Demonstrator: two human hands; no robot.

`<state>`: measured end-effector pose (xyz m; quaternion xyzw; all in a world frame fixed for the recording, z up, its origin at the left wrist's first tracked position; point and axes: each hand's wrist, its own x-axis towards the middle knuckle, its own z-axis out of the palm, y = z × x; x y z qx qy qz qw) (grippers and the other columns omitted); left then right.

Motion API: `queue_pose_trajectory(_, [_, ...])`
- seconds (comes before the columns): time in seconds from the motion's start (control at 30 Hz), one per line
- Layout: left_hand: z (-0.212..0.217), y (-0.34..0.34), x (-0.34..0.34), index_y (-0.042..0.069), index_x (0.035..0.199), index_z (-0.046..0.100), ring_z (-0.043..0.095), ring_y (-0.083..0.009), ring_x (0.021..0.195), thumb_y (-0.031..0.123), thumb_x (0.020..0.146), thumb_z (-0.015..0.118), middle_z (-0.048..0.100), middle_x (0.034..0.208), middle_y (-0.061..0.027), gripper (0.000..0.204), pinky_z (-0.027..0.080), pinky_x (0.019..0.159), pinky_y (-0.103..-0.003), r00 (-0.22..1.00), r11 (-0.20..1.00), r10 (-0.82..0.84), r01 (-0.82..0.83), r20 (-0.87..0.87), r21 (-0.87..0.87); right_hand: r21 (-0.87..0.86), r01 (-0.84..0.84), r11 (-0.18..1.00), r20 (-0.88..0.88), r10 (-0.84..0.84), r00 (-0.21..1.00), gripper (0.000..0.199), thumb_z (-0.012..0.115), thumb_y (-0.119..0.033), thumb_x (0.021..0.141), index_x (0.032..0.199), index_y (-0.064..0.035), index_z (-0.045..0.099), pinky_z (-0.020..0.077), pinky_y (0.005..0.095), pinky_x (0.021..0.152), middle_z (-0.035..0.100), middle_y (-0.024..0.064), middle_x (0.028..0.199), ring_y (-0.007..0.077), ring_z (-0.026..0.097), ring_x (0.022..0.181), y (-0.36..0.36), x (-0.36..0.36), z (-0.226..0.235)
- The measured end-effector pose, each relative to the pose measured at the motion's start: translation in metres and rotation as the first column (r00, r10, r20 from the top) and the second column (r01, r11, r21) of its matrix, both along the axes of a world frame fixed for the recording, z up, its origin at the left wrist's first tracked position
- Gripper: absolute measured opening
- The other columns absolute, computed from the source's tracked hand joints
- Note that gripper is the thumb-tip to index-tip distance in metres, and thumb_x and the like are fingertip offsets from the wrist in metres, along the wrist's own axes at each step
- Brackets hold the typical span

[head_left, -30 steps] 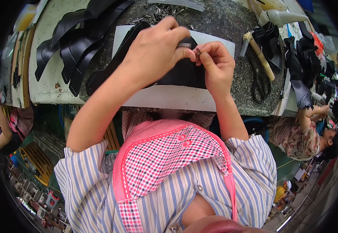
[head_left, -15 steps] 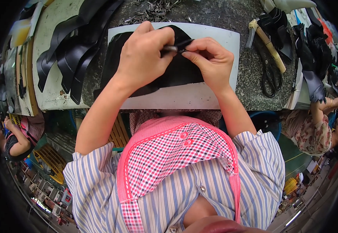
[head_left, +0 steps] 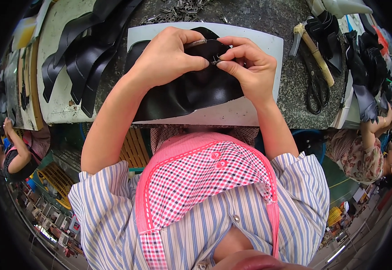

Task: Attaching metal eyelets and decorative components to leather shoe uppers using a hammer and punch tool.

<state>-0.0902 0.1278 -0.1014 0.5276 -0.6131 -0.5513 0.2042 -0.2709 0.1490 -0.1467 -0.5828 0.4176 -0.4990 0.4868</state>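
Observation:
A black leather piece [head_left: 191,92] lies over the white board [head_left: 268,49] in front of me, its near edge curved and its surface slightly buckled. My left hand [head_left: 166,56] is closed around a short metal rod tool [head_left: 196,43], whose end sticks out beyond the fingers above the leather. Between the thumb and fingers of my right hand [head_left: 250,63] is a small metal fitting with thin prongs [head_left: 216,59], held just over the leather. The two hands are slightly apart, fingertips facing each other.
Small metal fittings [head_left: 178,11] are heaped beyond the board. Black leather pieces [head_left: 85,58] overlap at the left. A wooden-handled hammer [head_left: 315,54] and black scissors [head_left: 315,92] lie at the right, near more black pieces [head_left: 365,63]. Other people [head_left: 18,148] work on both sides.
My hands have drawn a little apart, and the small metal fitting now shows in my right fingers. The leather, bunched up at my fingertips before, lies flatter with its surface exposed.

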Motion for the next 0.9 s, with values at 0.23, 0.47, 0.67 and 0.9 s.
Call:
queue_pose_trajectory(0.23, [0.003,0.002,-0.001,-0.002,0.08,0.059,0.052,-0.0137,0.053,0.017,0.06,0.062,0.056,0.059,-0.0088,0.028,0.042,0.054,-0.026,0.992,0.99,-0.049,0.063,0.117,-0.123,0.02,-0.044,0.999,0.012,0.044,0.999,0.011,0.068,0.001,0.061,0.07,-0.0028,0.063,0.0372,0.0188,0.053,0.062,0.0062,0.09,0.008,0.052,0.071,-0.001,-0.001,-0.001])
queue_pose_trajectory(0.47, [0.005,0.006,-0.004,0.001,0.078,0.061,0.054,-0.0194,0.055,0.022,0.06,0.069,0.057,0.061,-0.0102,0.028,0.043,0.056,-0.029,0.979,0.966,-0.051,0.099,0.2,-0.238,0.082,-0.043,0.996,-0.019,0.045,0.999,0.014,0.069,0.001,0.059,0.07,-0.0007,0.06,0.0419,0.0209,0.061,0.06,0.0055,0.079,0.0114,0.054,0.076,0.0,-0.002,0.005])
queue_pose_trajectory(0.67, [0.0,0.019,-0.009,0.003,0.073,0.061,0.049,-0.0216,0.064,0.011,0.058,0.07,0.054,0.06,-0.0048,0.019,0.041,0.059,-0.031,0.991,0.869,0.024,0.043,0.129,-0.494,0.134,-0.195,0.972,-0.123,0.212,0.97,0.018,0.069,0.002,0.059,0.072,0.0001,0.058,0.0432,0.0212,0.062,0.057,0.004,0.072,0.0104,0.055,0.073,-0.015,-0.006,0.028])
queue_pose_trajectory(0.9, [0.0,0.026,-0.013,0.006,0.073,0.062,0.046,-0.0193,0.062,0.002,0.055,0.066,0.056,0.064,-0.0028,0.019,0.041,0.056,-0.029,0.986,0.705,0.045,0.082,0.159,-0.705,0.069,-0.245,0.967,-0.14,0.253,0.957,0.019,0.068,0.007,0.059,0.073,0.0004,0.057,0.045,0.022,0.066,0.058,0.005,0.075,0.011,0.055,0.072,-0.008,-0.007,0.026])
